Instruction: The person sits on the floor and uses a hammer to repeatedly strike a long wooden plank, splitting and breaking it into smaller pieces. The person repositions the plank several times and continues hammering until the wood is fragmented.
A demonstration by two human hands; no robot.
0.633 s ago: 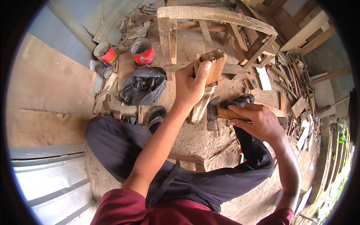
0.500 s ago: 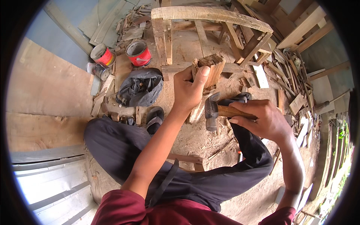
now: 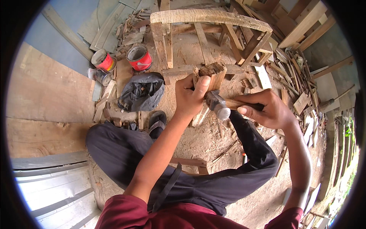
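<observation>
My left hand [image 3: 190, 96] is closed around a rough wooden block [image 3: 217, 78], its thumb lying along the near side. The block's upper end is splintered and uneven. In my right hand [image 3: 273, 110] is the wooden handle of a hammer [image 3: 218, 105], gripped with thumb and fingers. The hammer's metal head is right by the block's lower edge, just right of my left hand; whether they touch I cannot tell. Below the block, a pale wooden piece [image 3: 200, 116] is partly hidden by my left hand and the hammer.
Ahead stands a wooden frame [image 3: 209, 16]. To its left are a red bucket [image 3: 140, 59], another red can [image 3: 102, 58] and a black plastic bag [image 3: 142, 91]. Scrap wood [image 3: 291, 70] is heaped at the right. A small wooden piece [image 3: 188, 162] is between my legs.
The hammer head has swung up and turned, from hanging below the block to lying against or near its lower edge. My right hand has risen slightly; my left keeps its hold.
</observation>
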